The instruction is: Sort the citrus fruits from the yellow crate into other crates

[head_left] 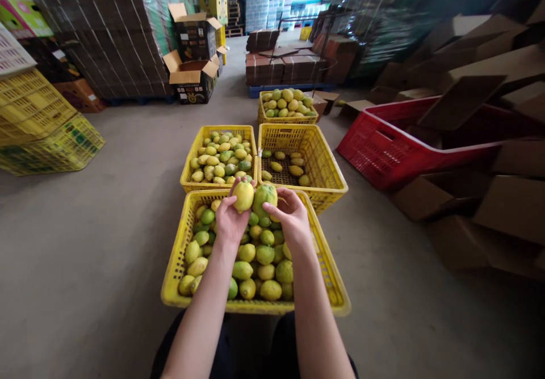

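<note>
A small oval yellow lemon sits in the left hand, whose fingers curl up around its lower half in a firm grasp. Just beside it, touching or nearly so, a larger rounded green-yellow lemon is held by the right hand, fingers wrapped over its right side and top. Both fruits hang above the far end of the nearest yellow slatted plastic crate, close over its far rim.

That crate is filled with a heap of green and yellow lemons, and both forearms reach in over its near edge. Directly beyond, touching its far rim, stand two more yellow crates side by side: the left one nearly full of lemons, the right one holding only a few on its mesh bottom. A fourth yellow crate, heaped with fruit, sits behind the right one.

Bare grey concrete floor lies wide open to the left, up to a stack of tilted yellow crates at the edge. To the right a narrower strip of floor separates the crates from a large red plastic crate and a sprawl of flattened brown cardboard boxes. Open cardboard cartons and wrapped pallet stacks line the far side.
</note>
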Demonstrator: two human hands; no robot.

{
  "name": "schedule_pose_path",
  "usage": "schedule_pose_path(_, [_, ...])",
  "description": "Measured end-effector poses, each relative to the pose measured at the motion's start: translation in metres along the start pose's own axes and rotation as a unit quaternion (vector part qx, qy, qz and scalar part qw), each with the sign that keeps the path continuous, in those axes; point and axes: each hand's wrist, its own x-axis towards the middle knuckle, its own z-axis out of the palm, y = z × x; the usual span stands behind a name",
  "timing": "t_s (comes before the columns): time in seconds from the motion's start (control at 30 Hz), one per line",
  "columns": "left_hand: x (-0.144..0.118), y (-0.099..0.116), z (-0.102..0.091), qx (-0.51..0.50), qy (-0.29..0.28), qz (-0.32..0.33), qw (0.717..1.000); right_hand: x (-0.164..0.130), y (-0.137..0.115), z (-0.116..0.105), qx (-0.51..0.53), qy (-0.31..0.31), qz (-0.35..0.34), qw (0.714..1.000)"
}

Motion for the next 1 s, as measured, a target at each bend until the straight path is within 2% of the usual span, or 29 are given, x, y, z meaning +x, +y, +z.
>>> schedule_pose_path(0.13, [-0.001, -0.005, 0.0, 0.011, 0.017, 0.003, 1.0, 0.0, 0.006, 0.005, 0.02, 0.012, -0.007, 1.0])
schedule_pose_path(0.23, [-0.001, -0.01, 0.0, 0.027, 0.031, 0.006, 0.999, 0.0, 0.012, 0.011, 0.079, 0.03, 0.021, 0.996])
schedule_pose_path(0.4, [-0.001, -0.017, 0.002, 0.009, 0.043, -0.02, 0.999, 0.0, 0.017, 0.017, 0.157, 0.101, 0.062, 0.98])
schedule_pose_path(0.6, [0.0, -0.017, 0.01, -0.017, 0.058, -0.048, 0.997, -0.001, 0.012, 0.02, 0.212, 0.143, 0.084, 0.963])
schedule_pose_path(0.8, [0.001, -0.02, 0.008, 0.07, 0.015, -0.033, 0.997, 0.0, 0.01, 0.019, 0.223, 0.146, 0.089, 0.96])
schedule_pose_path(1.0, [0.011, -0.021, -0.008, 0.201, 0.054, 0.014, 0.978, 0.0, 0.007, 0.013, 0.185, 0.131, 0.151, 0.962])
